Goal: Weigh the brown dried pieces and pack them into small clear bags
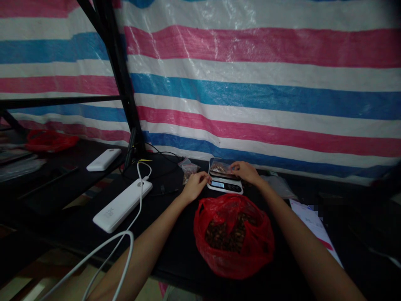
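A white kitchen scale [225, 186] with a lit display stands in front of me. On its platform lies a clear plastic bag [220, 168] holding small brown pieces. My right hand [247, 172] is closed in a pinch at that bag's right side. At the left edge of the scale is my left hand [196, 186], fingers curled together; whatever is between them is hidden. Just behind it sits a small clear zip bag [189, 168] with reddish-brown contents. Between my forearms, an open red plastic bag [233, 251] holds many small brown pieces.
A white power bank [123, 205] with a white cable [130, 228] lies left; another white power bank [104, 159] is farther back. Clear plastic bags [278, 186] and a printed sheet [315, 228] lie right. A black metal frame [117, 62] and striped sheeting [250, 96] stand behind.
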The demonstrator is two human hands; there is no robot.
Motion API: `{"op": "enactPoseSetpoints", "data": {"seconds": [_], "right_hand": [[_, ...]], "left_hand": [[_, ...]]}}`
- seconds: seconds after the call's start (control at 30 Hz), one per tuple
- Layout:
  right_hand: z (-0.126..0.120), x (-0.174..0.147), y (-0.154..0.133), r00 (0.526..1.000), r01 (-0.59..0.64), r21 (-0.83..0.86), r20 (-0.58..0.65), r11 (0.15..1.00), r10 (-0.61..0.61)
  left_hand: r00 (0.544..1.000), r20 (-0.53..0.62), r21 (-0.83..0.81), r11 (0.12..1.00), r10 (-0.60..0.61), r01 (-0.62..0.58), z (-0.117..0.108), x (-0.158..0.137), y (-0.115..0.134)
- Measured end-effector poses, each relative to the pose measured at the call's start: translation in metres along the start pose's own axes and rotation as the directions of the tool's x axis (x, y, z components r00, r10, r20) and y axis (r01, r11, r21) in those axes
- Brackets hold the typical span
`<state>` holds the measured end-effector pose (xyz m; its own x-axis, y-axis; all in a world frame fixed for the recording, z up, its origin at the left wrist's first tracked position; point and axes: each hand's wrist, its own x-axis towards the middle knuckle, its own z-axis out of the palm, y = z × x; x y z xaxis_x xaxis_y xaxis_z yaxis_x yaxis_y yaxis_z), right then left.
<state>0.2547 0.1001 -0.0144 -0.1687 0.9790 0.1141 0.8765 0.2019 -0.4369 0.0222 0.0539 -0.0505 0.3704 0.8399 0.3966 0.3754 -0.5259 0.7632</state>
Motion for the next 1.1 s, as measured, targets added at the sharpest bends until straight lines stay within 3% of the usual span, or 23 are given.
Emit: {"op": "enactPoseSetpoints", "data": {"seconds": [0.1,0.27,0.6,0.87,1.1], "right_hand": [[-0.001,0.0,0.001,0.998,0.035,0.086,0.055,0.996,-0.039],[0.001,0.001,0.005,0.996,0.075,0.108,0.043,0.991,-0.08],[-0.004,-0.003,0.0,0.996,0.022,0.15,0.079,0.989,-0.035],[0.0,0.002,0.012,0.99,0.132,0.007,0.04,0.991,-0.132],[-0.005,0.0,0.008,0.995,0.098,-0.095,0.045,0.991,-0.094]], "left_hand": [[1.0,0.005,-0.004,1.0,-0.013,0.013,0.0,0.0,0.0],[0.999,0.02,0.002,1.0,-0.031,0.031,-0.001,0.0,0.002],[0.999,0.024,0.005,0.999,-0.032,0.031,0.0,-0.001,0.002],[0.999,0.03,0.0,1.0,-0.018,0.018,0.0,0.0,0.002],[0.999,0.028,0.006,1.0,-0.025,0.025,0.001,0.0,0.003]]}}
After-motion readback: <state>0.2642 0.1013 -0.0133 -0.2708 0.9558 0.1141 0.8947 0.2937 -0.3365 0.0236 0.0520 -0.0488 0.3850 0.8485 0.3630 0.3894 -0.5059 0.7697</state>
